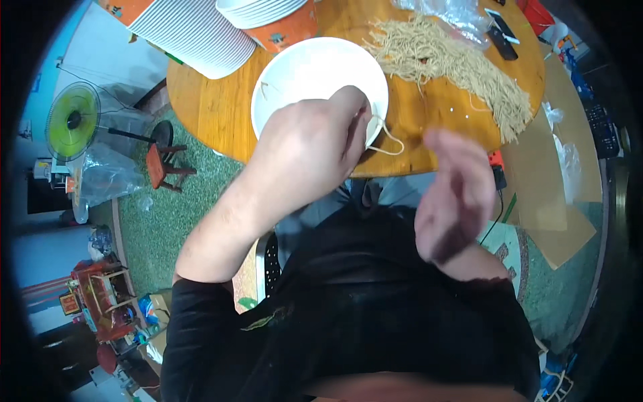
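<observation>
My left hand is closed, fingers pinched together, above the near rim of a round white paper bucket. A thin beige cord comes out from its fingertips in a small loop at the bucket's right edge. The fingertips are hidden behind the hand, so whether they also grip the rim cannot be seen. To the right, my right hand is raised off the table's near edge, blurred, with fingers apart and nothing visible in it. Another short bit of cord shows at the bucket's left inner wall.
A heap of beige cords lies across the round wooden table. Nested orange-and-white buckets stand at the far left, more beside them. Phones and clear plastic lie at far right. A fan stands left.
</observation>
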Motion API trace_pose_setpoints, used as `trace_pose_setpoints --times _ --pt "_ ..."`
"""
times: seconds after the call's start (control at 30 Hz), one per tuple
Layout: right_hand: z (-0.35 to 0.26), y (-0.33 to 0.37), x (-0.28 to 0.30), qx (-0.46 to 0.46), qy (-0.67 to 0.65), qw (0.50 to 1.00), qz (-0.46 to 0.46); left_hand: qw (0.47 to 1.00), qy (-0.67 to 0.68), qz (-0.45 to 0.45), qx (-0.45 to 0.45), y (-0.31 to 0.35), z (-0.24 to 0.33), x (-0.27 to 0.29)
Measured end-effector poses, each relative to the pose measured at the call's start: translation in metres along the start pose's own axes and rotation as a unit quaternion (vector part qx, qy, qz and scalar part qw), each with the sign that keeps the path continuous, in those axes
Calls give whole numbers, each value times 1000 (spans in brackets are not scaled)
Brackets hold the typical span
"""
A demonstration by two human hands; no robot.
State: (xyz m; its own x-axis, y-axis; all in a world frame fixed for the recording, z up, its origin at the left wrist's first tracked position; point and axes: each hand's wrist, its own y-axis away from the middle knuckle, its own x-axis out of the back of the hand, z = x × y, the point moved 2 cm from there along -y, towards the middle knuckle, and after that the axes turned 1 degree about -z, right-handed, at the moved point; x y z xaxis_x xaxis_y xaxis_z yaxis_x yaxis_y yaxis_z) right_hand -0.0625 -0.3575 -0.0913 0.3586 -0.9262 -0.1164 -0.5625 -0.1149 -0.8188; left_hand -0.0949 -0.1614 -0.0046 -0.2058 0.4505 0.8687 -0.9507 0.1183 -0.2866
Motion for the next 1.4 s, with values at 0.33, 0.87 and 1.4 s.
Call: trace_pose_setpoints --times 0.33,0.87,1.4 --pt "-103 -37 226 -73 -349 924 -141 996 -24 80 -6 -26 -5 10" --pt "-56 -77 36 -120 -345 926 -98 990 -53 -125 -32 -25 11 14" --pt "24 -8 30 -267 -13 957 113 992 18 70 -105 -15 12 51"
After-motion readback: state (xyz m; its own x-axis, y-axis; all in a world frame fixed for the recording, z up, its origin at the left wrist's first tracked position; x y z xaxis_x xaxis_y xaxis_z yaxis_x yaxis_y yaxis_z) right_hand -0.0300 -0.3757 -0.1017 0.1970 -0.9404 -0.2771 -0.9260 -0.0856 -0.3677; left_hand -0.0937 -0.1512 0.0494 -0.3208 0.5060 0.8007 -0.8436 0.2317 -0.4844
